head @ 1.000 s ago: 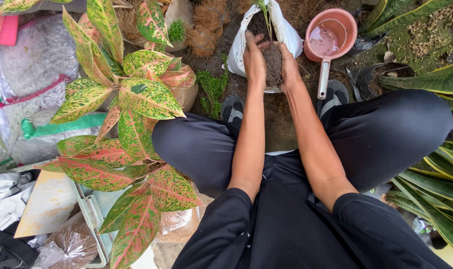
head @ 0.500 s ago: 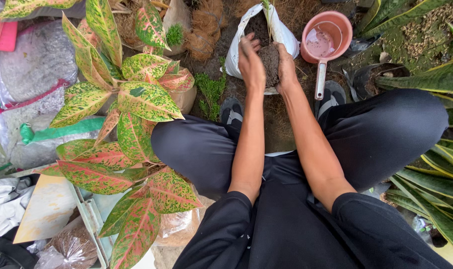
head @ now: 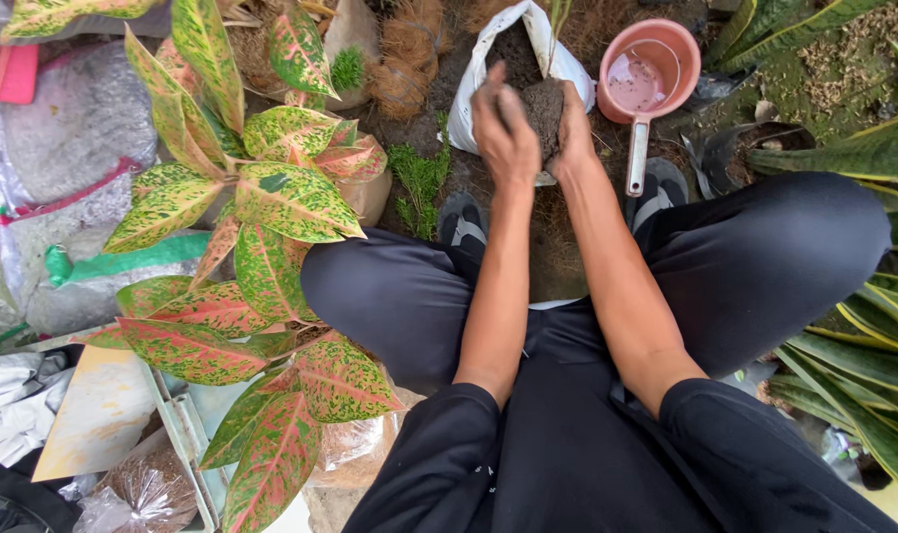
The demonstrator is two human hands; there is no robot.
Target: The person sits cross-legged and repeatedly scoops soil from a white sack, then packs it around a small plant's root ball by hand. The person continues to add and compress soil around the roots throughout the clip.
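I cup a dark brown root ball [head: 545, 111] of soil between both palms, out in front of my knees and just above the open mouth of a white plastic bag [head: 469, 109] that sits on the ground with more dark soil inside. The clump looks crumbly and rough, rounded, roughly as wide as my hand. A thin green stem [head: 558, 25] rises from its top and points away from me, toward the far side of the bag, so the plant's long axis runs from the clump straight up the picture. My left hand [head: 503, 128] curls over the near left side, fingers clenched against the soil; my right hand [head: 574, 128] presses the right side, grasping it too. A pink scoop [head: 649, 84] holding water lies just right of the bag.
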